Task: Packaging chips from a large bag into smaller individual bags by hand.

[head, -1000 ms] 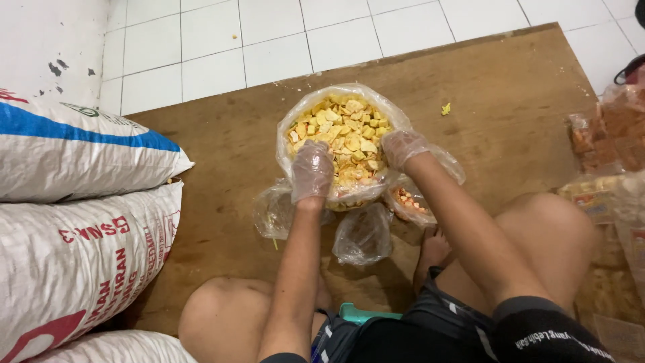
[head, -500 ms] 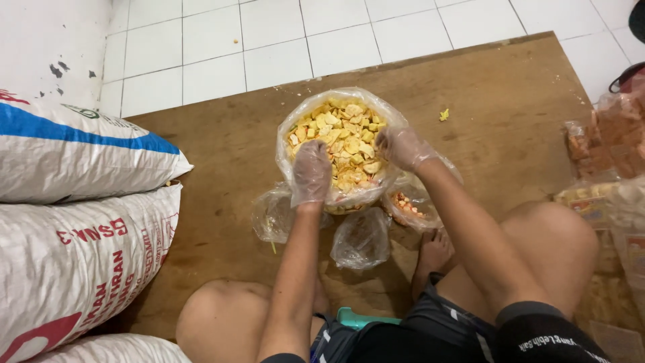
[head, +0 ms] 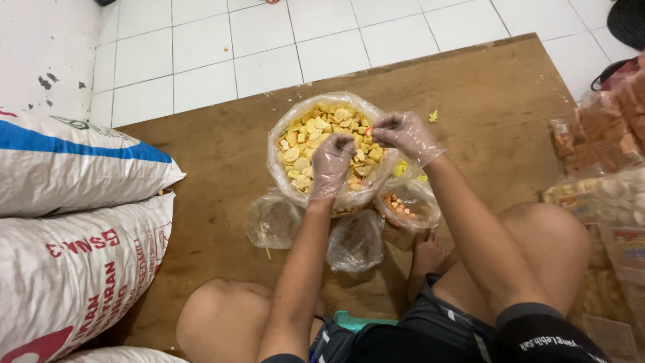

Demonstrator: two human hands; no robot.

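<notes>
A large clear plastic bag (head: 285, 171) full of yellow chips stands open on a brown wooden board (head: 222, 181). My left hand (head: 331, 165), in a thin clear plastic glove, rests with fingers curled in the chips at the bag's near side. My right hand (head: 405, 136), gloved the same way, hovers over the bag's right edge with fingers pinched; what it pinches is too small to tell. Three smaller clear bags lie in front of the big one: a left one (head: 272, 220), a middle one (head: 356, 240), and a right one (head: 408, 204) holding some orange pieces.
Two white woven sacks (head: 74, 222) are stacked at the left. Packets of crackers (head: 608, 154) are piled at the right. White floor tiles (head: 282, 40) lie beyond the board. One loose chip (head: 433, 116) sits on the board. My bare knees frame the small bags.
Both hands have risen and moved toward each other over the chips. The left hand shifted from the bag's near rim into the chips; the right moved up from the right edge.
</notes>
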